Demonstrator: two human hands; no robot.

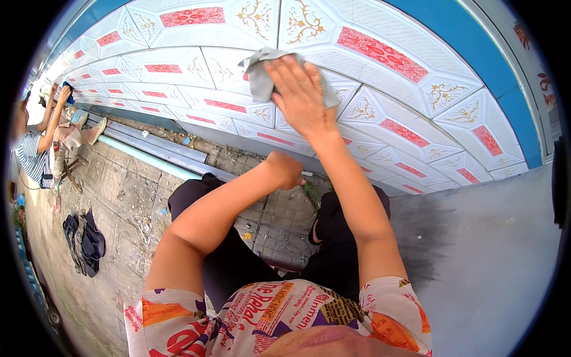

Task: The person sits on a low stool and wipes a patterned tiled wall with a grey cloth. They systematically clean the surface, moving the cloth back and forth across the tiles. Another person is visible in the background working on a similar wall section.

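My right hand (303,96) lies flat over a grey cloth (261,80), pressing it against a tiled wall (241,33). The tiles are white with raised borders, red patterned panels and gold scrollwork. Part of the cloth spreads out past the fingertips and beside the wrist. Lower down, my left hand (285,169) is curled in front of the foot of the wall, above my knees. Its fingers are mostly turned away, so whether it holds anything is hidden.
Long metal profiles (147,140) and a pale green pipe (142,158) lie on the paving along the wall. Dark cloths (84,243) lie on the ground at left. A co-worker (40,143) sits far left, hands raised to the wall with a blue cloth (69,93). Grey concrete (486,232) is at right.
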